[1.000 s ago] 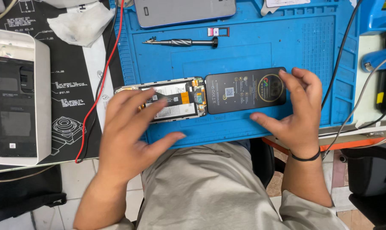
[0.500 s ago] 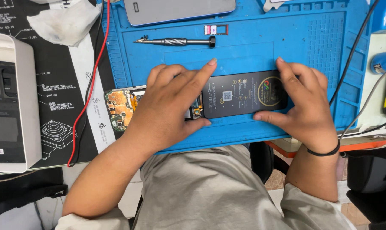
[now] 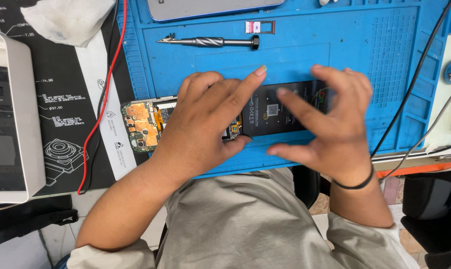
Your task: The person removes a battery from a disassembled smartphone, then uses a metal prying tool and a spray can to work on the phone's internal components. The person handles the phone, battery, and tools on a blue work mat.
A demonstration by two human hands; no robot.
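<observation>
Pressing down on the opened phone (image 3: pixel 205 119), the left hand (image 3: pixel 205 124) is lying flat over its middle part, with the fingers spread and the index finger stretched toward the far edge of the black battery (image 3: pixel 275 112). The right hand (image 3: pixel 330 124) is hovering over the right end of this battery, its fingers curled and apart, the index fingertip touching the battery face; it is not pinching anything. The phone is lying on the blue repair mat (image 3: pixel 385 60), close to the mat's near edge, and its uncovered circuit board (image 3: pixel 142 124) is showing to the left of the left hand.

To do this step well, I think the left palm should be keeping the phone steady without leaning on the circuit board or the small connectors beside it. The right fingers should be working along the battery edge slowly, with even force, so the battery is not bending. The precision screwdriver (image 3: pixel 210 42) and the small card tray (image 3: pixel 259 27) are lying beyond the phone on the mat, well apart from it. The red wire (image 3: pixel 106 99) is running left of the mat.
</observation>
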